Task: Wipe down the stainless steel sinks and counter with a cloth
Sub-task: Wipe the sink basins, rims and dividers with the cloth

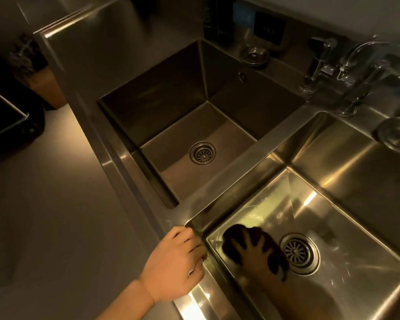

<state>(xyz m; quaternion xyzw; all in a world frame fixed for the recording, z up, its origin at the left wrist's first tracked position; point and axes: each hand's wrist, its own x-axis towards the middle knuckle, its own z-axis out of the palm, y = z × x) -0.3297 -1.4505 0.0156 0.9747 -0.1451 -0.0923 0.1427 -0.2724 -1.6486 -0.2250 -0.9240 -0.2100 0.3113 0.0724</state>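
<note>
right hand (pixel 252 250) splays flat on the dark crumpled cloth (pixel 231 234), pressing it to the floor of the right-hand stainless steel basin (pixel 333 227); round slotted drain (pixel 299 252) sits just right of the cloth; left hand (pixel 174 262) curls over the steel rim (pixel 201 296); next swipe probably goes right, round the drain.

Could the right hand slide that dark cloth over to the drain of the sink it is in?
Probably yes. The right hand presses the cloth on the near sink's floor just beside the drain, with nothing lying between them.

cloth (pixel 232 235): dark, seemingly crumpled | on right sink (pixel 310 204) floor, just beside drain (pixel 298 252) | left sink (pixel 171 88): steel, shadowed
</note>
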